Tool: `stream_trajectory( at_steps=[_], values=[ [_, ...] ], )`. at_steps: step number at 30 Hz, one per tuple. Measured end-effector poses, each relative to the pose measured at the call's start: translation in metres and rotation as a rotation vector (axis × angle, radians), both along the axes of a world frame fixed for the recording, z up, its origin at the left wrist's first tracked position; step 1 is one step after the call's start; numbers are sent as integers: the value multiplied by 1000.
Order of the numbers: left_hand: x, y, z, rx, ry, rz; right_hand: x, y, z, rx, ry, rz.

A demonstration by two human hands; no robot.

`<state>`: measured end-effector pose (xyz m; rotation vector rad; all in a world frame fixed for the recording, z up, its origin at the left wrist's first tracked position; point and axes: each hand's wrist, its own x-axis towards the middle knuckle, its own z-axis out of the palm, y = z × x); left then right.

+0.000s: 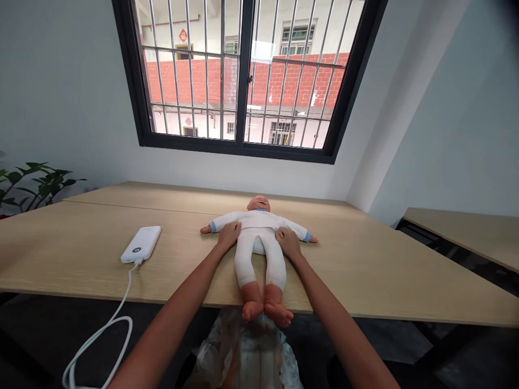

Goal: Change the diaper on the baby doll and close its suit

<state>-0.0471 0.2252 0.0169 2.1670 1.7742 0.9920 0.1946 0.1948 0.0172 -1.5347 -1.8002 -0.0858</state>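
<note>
A baby doll [259, 220] in white clothes with blue cuffs and a blue collar lies on its back on the table, its head toward the window. Its arms are spread wide, and its bare feet [278, 313] stick out past the front edge. At the doll's waist, my left hand [230, 235] is closed on the left side of the white top. My right hand [288, 241] grips the opposite side at the same height, fingers curled in. The fingertips of both hands are partly hidden against the cloth.
A white power bank [141, 244] lies on the left of the wooden table [344, 270], its white cable [121, 305] hanging over the front edge. A leafy plant [38, 183] stands at far left. Another table [466, 232] is at right. A barred window [243, 146] is ahead.
</note>
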Motion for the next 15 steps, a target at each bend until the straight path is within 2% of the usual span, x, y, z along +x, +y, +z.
stream_trajectory(
  at_steps=[15],
  values=[
    [0,0,0,-3,-15,-23,0,-1,0,-2,-9,1]
  ],
)
